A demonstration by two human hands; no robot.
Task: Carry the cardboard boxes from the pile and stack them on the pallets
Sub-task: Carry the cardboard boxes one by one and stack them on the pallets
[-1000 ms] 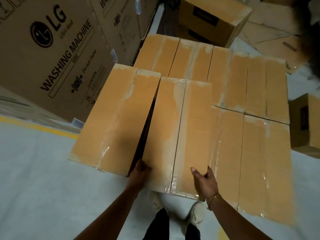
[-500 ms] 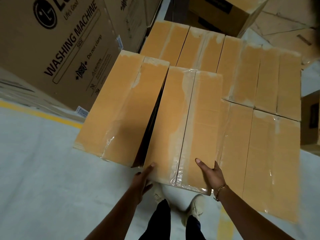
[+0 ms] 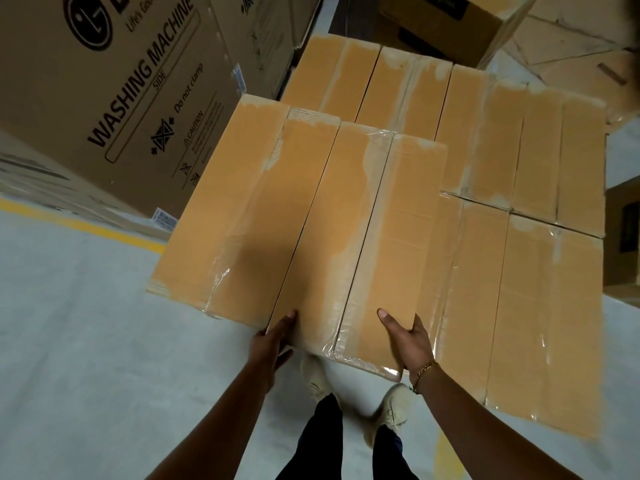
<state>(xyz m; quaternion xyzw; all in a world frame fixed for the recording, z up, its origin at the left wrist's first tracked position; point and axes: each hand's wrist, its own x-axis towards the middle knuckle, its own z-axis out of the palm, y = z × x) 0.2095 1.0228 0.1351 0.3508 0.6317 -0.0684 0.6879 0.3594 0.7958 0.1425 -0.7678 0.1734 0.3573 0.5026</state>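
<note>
Several tan, tape-sealed cardboard boxes lie flat in a stack before me. Two sit on top: the left top box [image 3: 242, 216] and the taped box [image 3: 367, 237] beside it, their long sides touching along a thin seam. My left hand [image 3: 273, 341] pinches the taped box's near left corner, thumb on top. At the near right corner my right hand [image 3: 408, 334] grips it, thumb on the lid and fingers down the side. Lower boxes [image 3: 540, 306] spread to the right and back [image 3: 381, 84]. No pallet is visible under the stack.
A large washing machine carton [image 3: 121, 98] stands close on the left behind a yellow floor line [image 3: 86, 226]. Dark-labelled boxes [image 3: 450, 26] and flattened cardboard [image 3: 571, 57] lie beyond. Another box [image 3: 623, 237] is at the right edge. My feet [image 3: 391, 410] stand on grey concrete.
The wedge-shaped gap between the two top boxes has closed to a thin seam. My left hand came out of that gap to the taped box's near corner.
</note>
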